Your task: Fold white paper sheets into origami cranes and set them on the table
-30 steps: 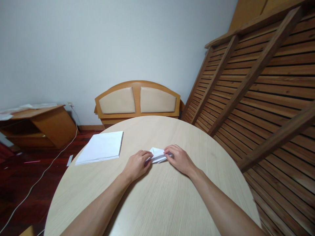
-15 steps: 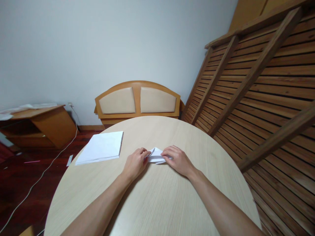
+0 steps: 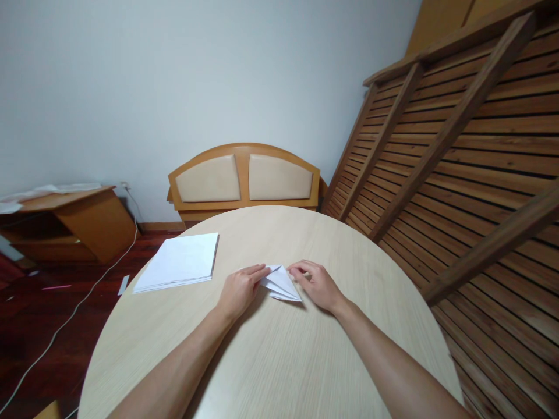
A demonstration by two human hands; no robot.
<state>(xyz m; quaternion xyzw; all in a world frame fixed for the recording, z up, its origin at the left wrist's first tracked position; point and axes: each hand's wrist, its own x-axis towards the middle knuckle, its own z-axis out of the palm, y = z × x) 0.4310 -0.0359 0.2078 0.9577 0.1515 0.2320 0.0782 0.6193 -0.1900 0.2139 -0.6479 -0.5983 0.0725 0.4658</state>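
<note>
A small white folded paper (image 3: 279, 281) lies on the table near its middle, with layered flaps and a sharp corner pointing toward me at its lower right. My left hand (image 3: 243, 287) covers the paper's left part, fingers stretched over it and holding it against the tabletop. Close by the right slanting edge is my right hand (image 3: 315, 284), its fingers loosely curled; the fingertips are at or just off the paper, and no paper shows between them.
A stack of white paper sheets (image 3: 179, 263) lies at the left of the round wooden table (image 3: 332, 361). Behind the table stands a padded headboard (image 3: 244, 150). Wooden slats (image 3: 437, 145) lean at the right. A low cabinet (image 3: 94, 224) and a white cable (image 3: 89, 297) are at the left.
The folded paper has turned so its flaps fan out and one corner points toward me. My right fingers have let go of its right end; my left fingers have flattened over it.
</note>
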